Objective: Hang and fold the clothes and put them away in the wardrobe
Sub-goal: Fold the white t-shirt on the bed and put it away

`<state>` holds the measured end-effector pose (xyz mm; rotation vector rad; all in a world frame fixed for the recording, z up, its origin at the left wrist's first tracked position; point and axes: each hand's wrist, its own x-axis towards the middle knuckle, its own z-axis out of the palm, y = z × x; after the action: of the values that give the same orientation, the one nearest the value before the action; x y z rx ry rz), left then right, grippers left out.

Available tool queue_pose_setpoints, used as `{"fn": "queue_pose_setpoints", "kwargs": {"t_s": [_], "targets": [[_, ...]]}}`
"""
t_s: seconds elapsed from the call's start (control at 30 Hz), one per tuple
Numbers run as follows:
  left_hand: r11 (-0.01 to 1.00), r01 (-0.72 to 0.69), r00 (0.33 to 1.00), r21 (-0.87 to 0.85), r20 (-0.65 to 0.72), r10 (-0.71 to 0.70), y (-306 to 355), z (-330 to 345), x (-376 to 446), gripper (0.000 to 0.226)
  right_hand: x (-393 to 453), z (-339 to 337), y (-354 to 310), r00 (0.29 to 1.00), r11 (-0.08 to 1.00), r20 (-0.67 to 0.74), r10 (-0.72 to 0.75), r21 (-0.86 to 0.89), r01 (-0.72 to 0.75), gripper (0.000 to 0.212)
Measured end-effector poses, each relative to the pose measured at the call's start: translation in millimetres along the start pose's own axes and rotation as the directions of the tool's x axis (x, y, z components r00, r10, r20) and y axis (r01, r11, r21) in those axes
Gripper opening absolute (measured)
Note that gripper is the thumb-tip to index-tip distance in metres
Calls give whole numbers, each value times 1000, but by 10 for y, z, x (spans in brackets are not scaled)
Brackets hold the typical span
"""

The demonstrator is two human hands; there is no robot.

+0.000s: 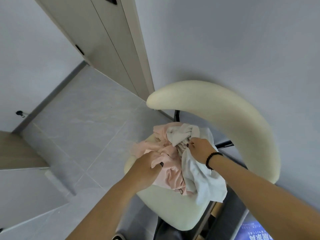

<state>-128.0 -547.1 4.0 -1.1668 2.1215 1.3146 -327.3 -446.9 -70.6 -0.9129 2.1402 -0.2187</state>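
Head view is looking down at a cream chair (174, 208) with a smooth, curved back. Clothes are sitting in a crumpled pile on its seat: a soft pink top (166, 172), a pale blue cloth (204, 181) and a grey-white cloth (180, 135). Left hand (147, 166) is grabbing the pink top. Right hand (200, 148) is pinching the grey-white cloth and wearing a dark bead bracelet (212, 160). Blue paper (258, 231) is showing writing, too blurry to read. Grey tile floor (83, 122) is looking shiny.
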Motion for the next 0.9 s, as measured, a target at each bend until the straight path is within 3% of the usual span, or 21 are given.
{"fn": "queue_pose_setpoints", "kwargs": {"t_s": [0.1,0.27,0.53,0.67,0.9], "targets": [[998,-20,1000,-64,-23,19,9,-79,-143,36,-215,-338,-290,998,997,-4,-68,45,68,32],[984,-45,997,-175,-76,32,-68,-165,-410,26,-713,-759,-734,973,973,-171,-155,144,180,29],[939,-98,990,-331,-126,59,-401,-238,-1025,36,-1653,-977,-1676,895,914,-232,-382,48,402,24],[918,-144,979,-369,-190,77,-693,-355,-1500,26,-2112,-914,-2138,836,875,-293,-464,-6,484,31],[898,-188,954,-399,-291,70,-1291,-507,-2457,26,-2965,-637,-2902,703,770,-410,-581,3,638,24]]}}
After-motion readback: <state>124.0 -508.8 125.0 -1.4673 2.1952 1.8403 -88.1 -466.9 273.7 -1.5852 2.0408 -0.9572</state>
